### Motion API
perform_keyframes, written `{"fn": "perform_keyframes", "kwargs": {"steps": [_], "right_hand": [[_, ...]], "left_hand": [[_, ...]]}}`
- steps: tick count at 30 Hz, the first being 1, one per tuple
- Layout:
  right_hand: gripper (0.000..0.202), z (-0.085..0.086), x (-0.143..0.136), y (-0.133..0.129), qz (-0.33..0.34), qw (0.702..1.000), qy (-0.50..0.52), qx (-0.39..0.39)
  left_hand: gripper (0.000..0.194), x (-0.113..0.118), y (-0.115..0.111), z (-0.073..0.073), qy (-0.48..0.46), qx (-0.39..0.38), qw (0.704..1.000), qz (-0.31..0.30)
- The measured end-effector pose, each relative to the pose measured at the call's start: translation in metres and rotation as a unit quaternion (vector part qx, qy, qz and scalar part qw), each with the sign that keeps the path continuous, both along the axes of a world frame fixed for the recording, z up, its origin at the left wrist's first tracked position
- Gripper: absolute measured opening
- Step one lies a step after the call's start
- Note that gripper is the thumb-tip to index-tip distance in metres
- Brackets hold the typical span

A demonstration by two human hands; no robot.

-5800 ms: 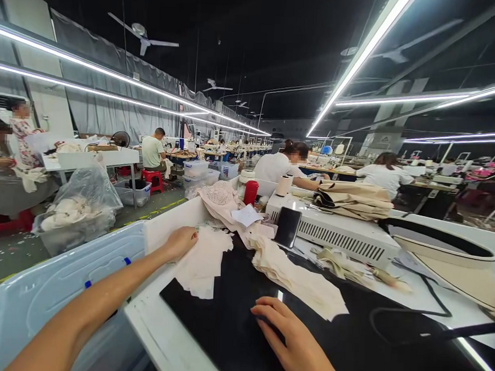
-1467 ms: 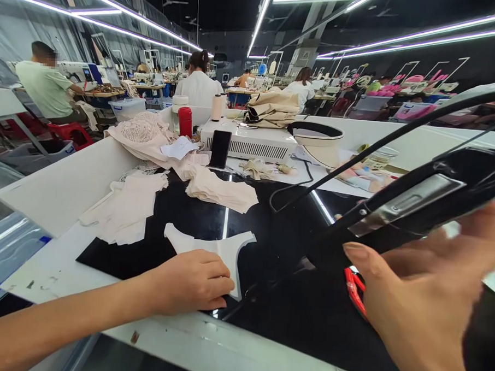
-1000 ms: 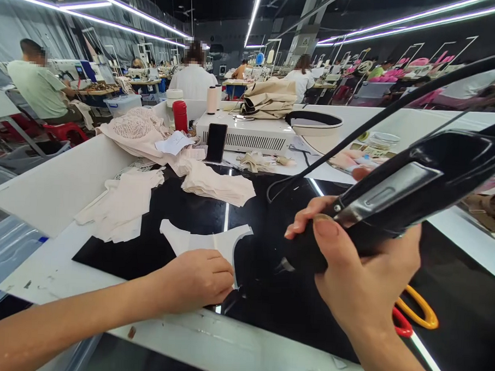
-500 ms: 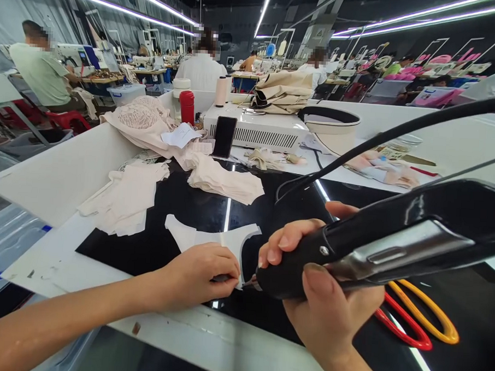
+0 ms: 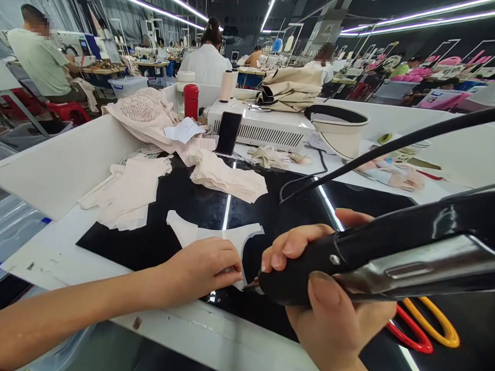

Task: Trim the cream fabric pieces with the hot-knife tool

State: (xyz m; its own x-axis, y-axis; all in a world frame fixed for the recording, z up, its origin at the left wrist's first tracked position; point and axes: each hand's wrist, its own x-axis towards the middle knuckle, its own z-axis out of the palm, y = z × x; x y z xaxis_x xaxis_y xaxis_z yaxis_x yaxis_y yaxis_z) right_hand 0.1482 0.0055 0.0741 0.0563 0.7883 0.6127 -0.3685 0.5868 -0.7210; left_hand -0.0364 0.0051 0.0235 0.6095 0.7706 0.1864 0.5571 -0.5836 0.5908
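A white cut fabric piece [image 5: 245,232] with curved edges lies flat on the black work surface. My left hand [image 5: 205,267] rests over its near part, fingers closed and pinching its lower edge; the fingertips partly hide the cloth. In my right hand [image 5: 332,315] is a black corded hand tool [image 5: 376,240] with a long silver lever, wrapped by my fingers, the thumb by the lever's end. The tool's thin metal tip points left, at the cloth's near corner by my left fingertips; whether it touches cannot be told. Scissors [image 5: 438,325] with red and yellow handles lie partly behind my right hand.
Stacks of pale pink fabric pieces [image 5: 227,177] lie farther back. A phone [image 5: 228,133] leans against a white vented box [image 5: 270,126]. The tool's black cable [image 5: 396,151] arches across the right side. Low white walls [image 5: 68,161] edge the table; people sit beyond.
The view has shifted slightly. The tool has moved a little to the right and down in view with my right hand. My left hand keeps its place on the fabric.
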Motion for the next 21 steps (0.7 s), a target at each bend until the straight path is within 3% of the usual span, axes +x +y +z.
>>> {"fn": "perform_keyframes", "kwargs": {"steps": [5, 9, 21], "right_hand": [[0.046, 0.000, -0.002, -0.001, 0.002, 1.000, 0.009, -0.001], [0.047, 0.002, -0.002, -0.001, -0.006, 1.000, 0.006, -0.007], [0.049, 0.004, -0.002, -0.004, -0.010, 1.000, 0.008, -0.022]], "left_hand": [[0.007, 0.004, 0.001, -0.003, 0.023, 0.063, 0.998, 0.004], [0.010, 0.003, 0.000, -0.006, 0.024, 0.151, 0.988, -0.034], [0.020, -0.011, 0.000, -0.013, 0.025, 0.202, 0.974, -0.103]]}}
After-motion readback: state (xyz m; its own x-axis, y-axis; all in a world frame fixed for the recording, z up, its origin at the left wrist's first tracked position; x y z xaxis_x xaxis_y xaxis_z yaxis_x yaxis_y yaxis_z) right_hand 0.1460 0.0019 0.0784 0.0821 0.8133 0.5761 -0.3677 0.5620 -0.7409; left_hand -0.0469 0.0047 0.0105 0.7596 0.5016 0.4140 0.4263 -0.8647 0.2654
